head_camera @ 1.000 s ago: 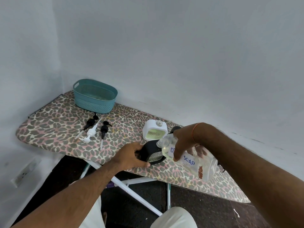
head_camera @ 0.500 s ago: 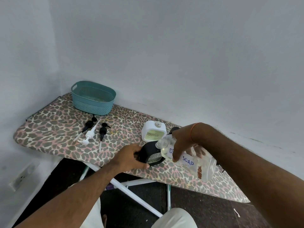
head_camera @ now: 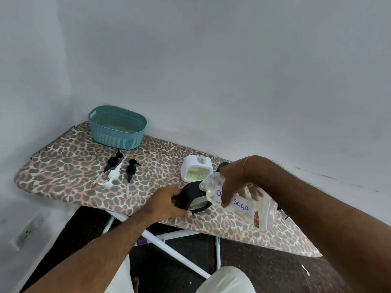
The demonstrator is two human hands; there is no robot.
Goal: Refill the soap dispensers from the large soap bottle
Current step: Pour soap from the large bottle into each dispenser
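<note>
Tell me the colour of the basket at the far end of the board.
Teal basket, seen in the head view.

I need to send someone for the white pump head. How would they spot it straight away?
On the leopard-print ironing board, look just in front of the teal basket at its far left end. Three loose pump heads lie there side by side; the white pump head is the middle one, between two black pump heads.

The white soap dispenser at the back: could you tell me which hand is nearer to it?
Right. The right hand tilts the large soap bottle just beside the white dispenser; the left hand grips the black dispenser, nearer the person.
</note>
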